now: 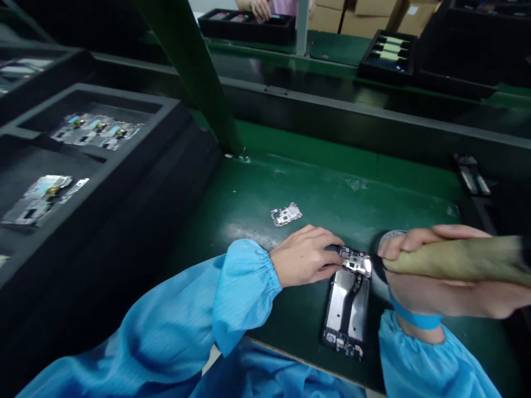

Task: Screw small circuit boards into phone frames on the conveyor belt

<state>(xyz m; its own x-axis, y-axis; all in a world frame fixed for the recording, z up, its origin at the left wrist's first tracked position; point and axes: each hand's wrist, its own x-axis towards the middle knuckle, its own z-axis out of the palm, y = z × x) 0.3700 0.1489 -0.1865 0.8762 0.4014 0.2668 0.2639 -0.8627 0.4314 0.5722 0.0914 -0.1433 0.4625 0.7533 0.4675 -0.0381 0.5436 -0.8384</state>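
Phone chassis [347, 309] lies open, face up on the green tabletop [315, 188], at 6 o'clock in my view, near the front edge. A small circuit board [355, 261] sits at its top end. My left hand [305, 257] is on it: fingers pressed together, tips pinning the board's left side down. My right hand [435, 276] is wrapped tight around a fat tan tool handle [456, 260], driver by the look of it; its tip is hidden behind my fingers, aimed at the board from 3 o'clock.

Step in hand, as I read it: seating or fastening that board into the chassis. Next move needs the board held square and the tool brought straight down on the fixing point, no sideways push.

Loose spare board [286, 214] lies on the tabletop at 11 o'clock from the chassis, well apart.

Containers:
- Black foam tray [166, 110] at 9 o'clock, compartmented. Far slot holds a row of boards [97, 130], near slot a couple more [41, 196].
- Black tray [388, 61] at 1 o'clock past the conveyor, holds long pale strips, can't tell what.
- Another black tray [249, 27] at 12 o'clock, a co-worker's hand [260, 8] over it.
- Cardboard boxes [357, 16] behind.
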